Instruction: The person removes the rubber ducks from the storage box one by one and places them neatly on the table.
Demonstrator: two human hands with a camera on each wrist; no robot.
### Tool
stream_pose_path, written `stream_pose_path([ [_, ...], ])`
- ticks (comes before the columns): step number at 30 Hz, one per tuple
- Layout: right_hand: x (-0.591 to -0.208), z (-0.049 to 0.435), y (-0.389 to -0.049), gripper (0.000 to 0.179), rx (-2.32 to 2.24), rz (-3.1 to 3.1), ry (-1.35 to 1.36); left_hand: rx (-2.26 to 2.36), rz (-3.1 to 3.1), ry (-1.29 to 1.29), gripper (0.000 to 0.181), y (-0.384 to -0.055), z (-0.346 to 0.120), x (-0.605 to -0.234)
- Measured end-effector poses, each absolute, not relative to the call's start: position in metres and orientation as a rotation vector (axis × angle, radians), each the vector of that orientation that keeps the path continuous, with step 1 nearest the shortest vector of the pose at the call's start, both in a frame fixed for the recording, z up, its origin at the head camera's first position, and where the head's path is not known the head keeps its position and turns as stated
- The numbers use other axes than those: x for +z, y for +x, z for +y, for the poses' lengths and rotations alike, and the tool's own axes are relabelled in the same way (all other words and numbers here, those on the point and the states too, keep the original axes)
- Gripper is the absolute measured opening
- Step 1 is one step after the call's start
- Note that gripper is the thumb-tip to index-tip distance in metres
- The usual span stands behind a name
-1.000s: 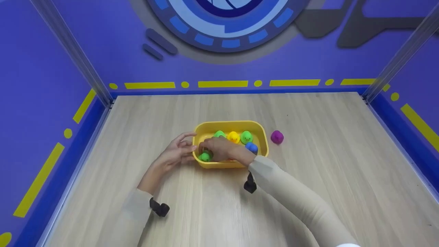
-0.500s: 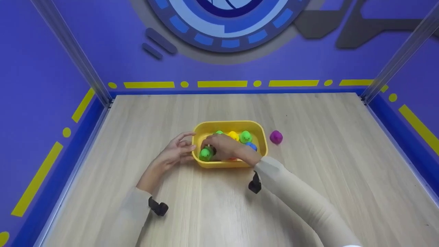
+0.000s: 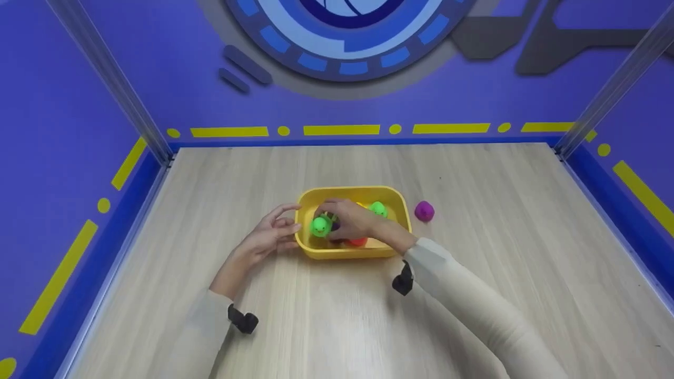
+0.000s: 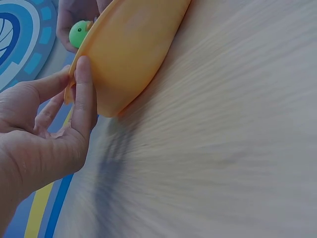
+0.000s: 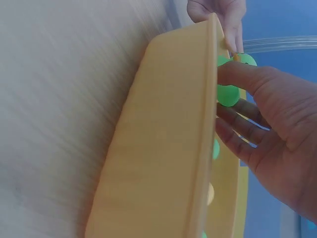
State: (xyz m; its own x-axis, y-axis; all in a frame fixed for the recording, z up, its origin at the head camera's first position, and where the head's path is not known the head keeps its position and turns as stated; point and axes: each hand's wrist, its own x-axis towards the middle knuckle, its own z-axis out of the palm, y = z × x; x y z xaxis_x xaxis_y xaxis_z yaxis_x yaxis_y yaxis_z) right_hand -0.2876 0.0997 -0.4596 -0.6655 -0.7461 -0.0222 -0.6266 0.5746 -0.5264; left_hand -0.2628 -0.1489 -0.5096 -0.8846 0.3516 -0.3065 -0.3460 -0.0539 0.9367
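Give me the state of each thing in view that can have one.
Yellow rounded-rectangular tub: upright on the wood-grain table.
Left hand: fingers touching the tub's left end.
Bright-green toy duck: gripped by the right hand, head above the rim.
Second green toy duck: inside the tub, not held.
Purple toy duck: on the table, outside the tub.
Red toy: inside the tub, partly hidden.
Yellow toy: mostly hidden.

Ducks in tub; lone duck to right.
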Motion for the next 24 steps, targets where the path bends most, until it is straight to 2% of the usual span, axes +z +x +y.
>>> stream_pose_path([
  [13,-0.456,0.136,-0.281,0.042,-0.813,2.587,-1.147,1.987,1.771,0.002,0.059,-0.261,-0.148,-0.508],
  [24,-0.453,0.166,-0.276,0.043,-0.813,2.613,-1.035,1.988,1.777,0.017,0.059,-0.26,-0.151,-0.51],
])
